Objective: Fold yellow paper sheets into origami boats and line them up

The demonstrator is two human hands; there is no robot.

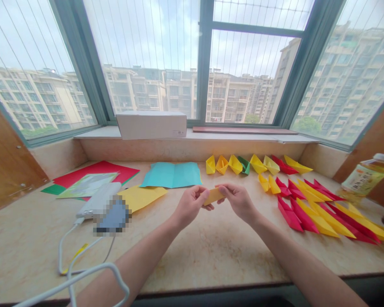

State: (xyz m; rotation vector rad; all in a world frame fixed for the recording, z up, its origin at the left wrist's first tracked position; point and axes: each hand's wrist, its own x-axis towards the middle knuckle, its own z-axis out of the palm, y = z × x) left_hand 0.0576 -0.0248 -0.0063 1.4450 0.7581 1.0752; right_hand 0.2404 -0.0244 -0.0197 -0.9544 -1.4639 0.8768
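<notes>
Between my two hands, a small folded piece of yellow paper (213,195) is held just above the countertop. My left hand (193,201) pinches its left end with thumb and fingers. At the right end, my right hand (236,198) grips it the same way. Fingertips partly cover the paper, so its exact folds are hidden. Behind my hands lies a creased light-blue sheet (171,175). To the right, folded paper boats, such as a yellow one (235,164) and a red one (289,215), stand in rows.
On the left are red paper (97,169), a yellow sheet (145,198), a white power bank (99,200) and a white cable (92,270). A drink bottle (366,175) stands at the right. A white box (152,125) rests on the windowsill.
</notes>
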